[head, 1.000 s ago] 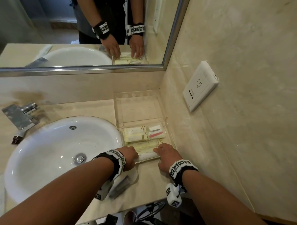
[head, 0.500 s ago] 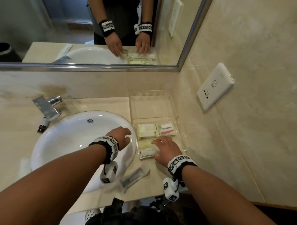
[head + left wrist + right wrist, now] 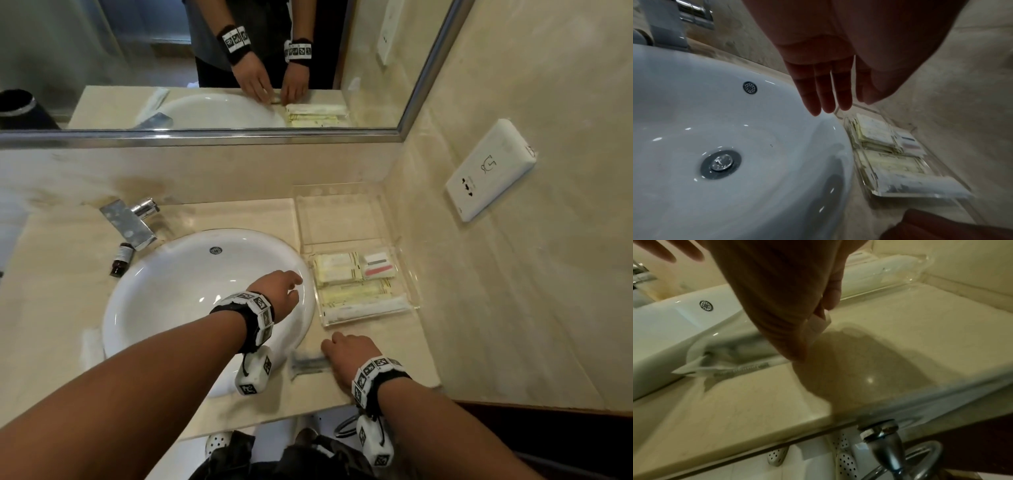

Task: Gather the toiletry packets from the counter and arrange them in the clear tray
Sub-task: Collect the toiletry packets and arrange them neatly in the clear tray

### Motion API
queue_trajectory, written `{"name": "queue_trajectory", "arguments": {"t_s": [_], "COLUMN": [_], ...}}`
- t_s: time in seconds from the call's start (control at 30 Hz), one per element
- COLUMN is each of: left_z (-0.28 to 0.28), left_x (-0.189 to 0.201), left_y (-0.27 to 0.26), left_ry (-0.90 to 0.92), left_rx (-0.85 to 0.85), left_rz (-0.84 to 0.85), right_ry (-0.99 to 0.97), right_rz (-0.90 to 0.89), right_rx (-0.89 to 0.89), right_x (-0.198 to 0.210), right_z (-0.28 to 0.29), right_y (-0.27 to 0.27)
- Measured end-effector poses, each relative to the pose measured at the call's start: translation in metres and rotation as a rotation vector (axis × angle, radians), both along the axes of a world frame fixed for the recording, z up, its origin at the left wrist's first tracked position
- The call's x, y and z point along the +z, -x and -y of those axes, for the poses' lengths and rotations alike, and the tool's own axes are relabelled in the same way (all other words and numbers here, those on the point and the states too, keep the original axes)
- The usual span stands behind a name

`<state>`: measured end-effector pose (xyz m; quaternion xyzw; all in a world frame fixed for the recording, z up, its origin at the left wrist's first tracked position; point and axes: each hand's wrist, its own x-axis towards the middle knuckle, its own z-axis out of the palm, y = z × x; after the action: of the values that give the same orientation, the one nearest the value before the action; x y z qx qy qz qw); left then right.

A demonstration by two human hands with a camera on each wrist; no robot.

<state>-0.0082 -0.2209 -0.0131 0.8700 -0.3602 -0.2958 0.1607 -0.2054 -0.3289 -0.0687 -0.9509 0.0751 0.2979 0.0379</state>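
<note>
Packets fill my clear tray, my right hand pinches the last clear packet off the desk, left hand spread, empty.

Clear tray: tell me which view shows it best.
The head view: the whole clear tray shows from above, packets filling its near half, its far half bare. The left wrist view shows its near half at a slant, blurred. The right wrist view catches only its near wall past the right hand.
</note>
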Motion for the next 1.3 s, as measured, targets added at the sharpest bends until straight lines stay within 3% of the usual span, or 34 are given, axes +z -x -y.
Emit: {"name": "queue_trajectory", "arguments": {"t_s": [0.23, 0.33, 0.43, 0.53, 0.67, 0.83, 0.93, 1.07, 1.13, 1.3], "left_z": [0.011, 0.023, 0.040, 0.061, 0.087, 0.109, 0.115, 0.123, 0.125, 0.127], "left_x": [0.006, 0.010, 0.015, 0.020, 0.029, 0.027, 0.013, 0.003, 0.000, -0.004], "left_y": [0.008, 0.011, 0.017, 0.032, 0.059, 0.070, 0.064, 0.055, 0.050, 0.038], "left_ry": [-0.014, 0.026, 0.034, -0.013, -0.024, -0.016, -0.030, -0.056, -0.056, -0.065], "left_rx": [-0.039, 0.005, -0.041, -0.177, -0.282, -0.281, -0.261, -0.200, -0.177, -0.198], "left_rz": [-0.063, -0.113, -0.137, -0.138, -0.189, -0.175, -0.157, -0.231, -0.210, -0.093], "right_ry": [-0.217, -0.282, -0.482, -0.691, -0.891, -0.966, -0.901, -0.730, -0.765, -0.690], "right_rz": [0.130, 0.193, 0.365, 0.540, 0.524, 0.486, 0.477, 0.589, 0.681, 0.760], "right_rx": [-0.231, -0.583, -0.965, -1.193, -1.378, -1.382, -1.345, -1.390, -1.427, -1.276], "right_x": [0.017, 0.029, 0.039, 0.050, 0.054, 0.050, 0.043, 0.036, 0.032, 0.033], "right_z": [0.006, 0.022, 0.042, 0.056, 0.070, 0.085, 0.095, 0.110, 0.117, 0.117], "right_y": [0.011, 0.012, 0.007, -0.002, -0.013, -0.011, -0.007, -0.004, 0.000, 0.004]}}
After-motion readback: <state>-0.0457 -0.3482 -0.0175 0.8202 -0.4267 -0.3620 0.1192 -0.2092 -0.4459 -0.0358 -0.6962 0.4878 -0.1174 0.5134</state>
